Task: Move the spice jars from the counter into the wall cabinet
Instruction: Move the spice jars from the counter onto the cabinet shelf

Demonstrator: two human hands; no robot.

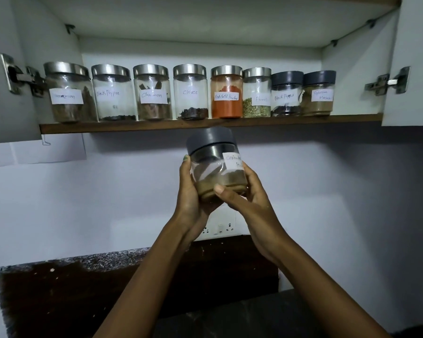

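Glass jar (216, 164) with a grey lid sits clasped between left hand (192, 191) and right hand (248, 196). Eight jars line the shelf (205, 123) front edge above.

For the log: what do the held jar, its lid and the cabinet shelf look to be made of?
The held jar looks like clear glass or hard plastic: brown powder shows through the wall. Its lid seems matte dark grey plastic, with no shine. The shelf shows a brown wood-look front edge, possibly laminate. Both hands, left hand and right hand, hold the jar.

Eight labelled spice jars (190, 92) line the wooden cabinet shelf (205, 123).
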